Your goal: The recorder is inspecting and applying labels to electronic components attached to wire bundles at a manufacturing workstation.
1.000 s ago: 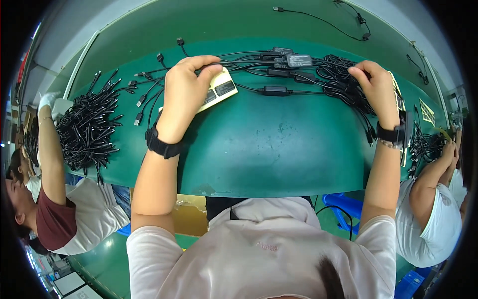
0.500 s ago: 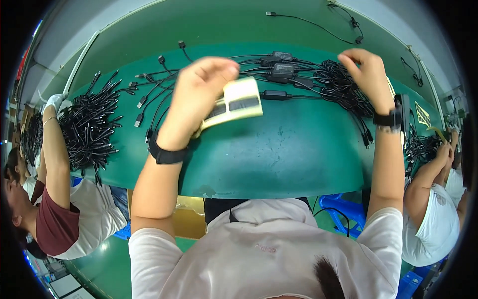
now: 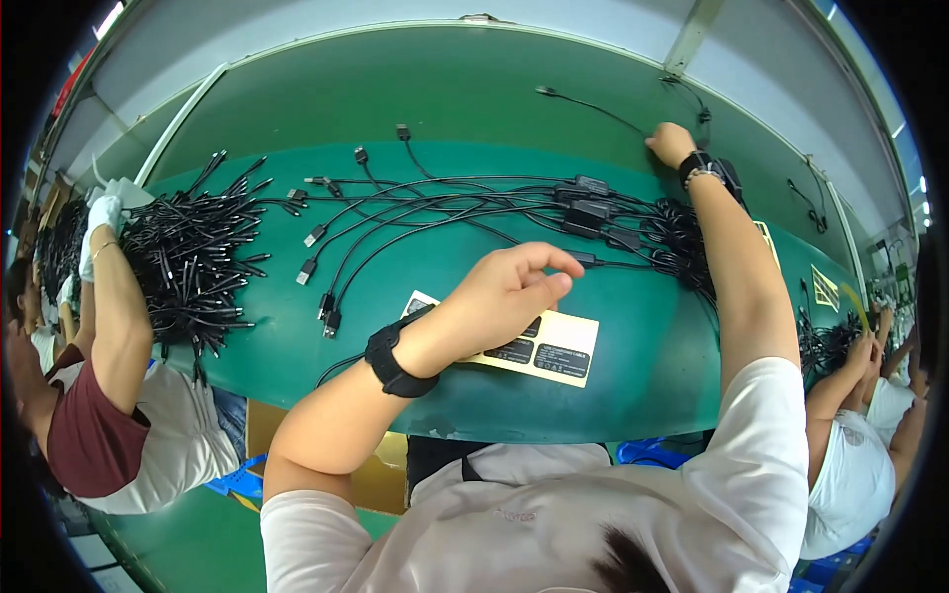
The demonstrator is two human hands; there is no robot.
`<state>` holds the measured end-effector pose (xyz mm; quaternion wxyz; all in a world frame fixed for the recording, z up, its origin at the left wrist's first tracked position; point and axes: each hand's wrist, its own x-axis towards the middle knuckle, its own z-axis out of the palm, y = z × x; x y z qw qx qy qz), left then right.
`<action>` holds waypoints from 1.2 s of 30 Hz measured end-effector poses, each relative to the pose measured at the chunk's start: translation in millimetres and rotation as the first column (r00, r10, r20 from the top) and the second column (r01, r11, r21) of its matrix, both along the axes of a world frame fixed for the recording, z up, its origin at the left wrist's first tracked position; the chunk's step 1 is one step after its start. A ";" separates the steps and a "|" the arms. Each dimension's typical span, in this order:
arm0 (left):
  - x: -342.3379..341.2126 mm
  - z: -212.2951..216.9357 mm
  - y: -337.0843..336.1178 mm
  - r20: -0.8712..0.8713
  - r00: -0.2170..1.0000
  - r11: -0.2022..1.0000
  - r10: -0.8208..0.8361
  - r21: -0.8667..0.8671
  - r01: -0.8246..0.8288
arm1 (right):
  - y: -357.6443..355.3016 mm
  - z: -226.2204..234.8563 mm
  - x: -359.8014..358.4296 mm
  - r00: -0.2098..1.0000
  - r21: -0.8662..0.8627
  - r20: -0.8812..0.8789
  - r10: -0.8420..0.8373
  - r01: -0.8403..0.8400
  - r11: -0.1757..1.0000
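Note:
My left hand [image 3: 509,292] is over the near middle of the table, its fingers curled around a pale yellow sheet of black labels [image 3: 563,366]. The hand covers part of the sheet, and the lower fingers are hidden. Far out at the back right, my right hand [image 3: 672,145] is closed beside a thin black cable [image 3: 598,105]. What its fingers hold, if anything, is hidden. Between the hands lie several black USB cables [image 3: 435,203] with small black boxes [image 3: 587,217] along them. Their coiled ends form a bundle [image 3: 682,242] under my right forearm.
A large heap of black cables [image 3: 193,262] lies on the left of the green table [image 3: 652,395]. A gloved co-worker's hand [image 3: 104,210] is behind it. At the right, another person's hands [image 3: 865,348] work near a yellow label sheet [image 3: 823,289] and more cables.
My left hand has come down and right with the label sheet, toward the near middle. My right hand has reached farther back, to the thin cable. The view has tilted up somewhat.

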<state>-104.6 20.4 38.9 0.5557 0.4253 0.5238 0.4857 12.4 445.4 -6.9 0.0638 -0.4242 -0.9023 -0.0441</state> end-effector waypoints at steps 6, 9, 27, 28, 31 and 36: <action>0.1 3.9 -5.2 -0.440 0.735 0.817 0.516 0.511 -0.268 | -200.8 80.6 -39.6 0.723 0.223 -0.335 0.605 -0.563 0.796; -12.4 4.8 1.0 -0.549 0.593 0.802 0.588 0.492 -0.339 | -274.4 93.7 -34.7 0.427 0.272 -0.419 0.801 -0.783 0.560; -68.1 18.1 -15.1 -0.637 0.231 0.667 0.736 0.623 -0.409 | -118.1 72.7 4.1 0.753 0.164 -0.343 0.562 -0.541 0.825; -67.5 23.9 -19.1 -0.711 0.167 0.711 0.683 0.594 -0.377 | -118.8 92.8 22.0 0.746 0.387 -0.242 0.620 -0.512 0.767; -70.9 35.1 -36.0 -0.818 0.184 0.820 0.545 0.474 -0.319 | -173.9 152.7 68.3 0.767 0.542 -0.063 0.639 -0.511 0.667; -62.5 52.1 -57.1 -0.868 0.496 0.994 -0.012 -0.063 -0.085 | -260.9 121.6 133.0 0.827 0.374 -0.032 0.562 -0.511 0.774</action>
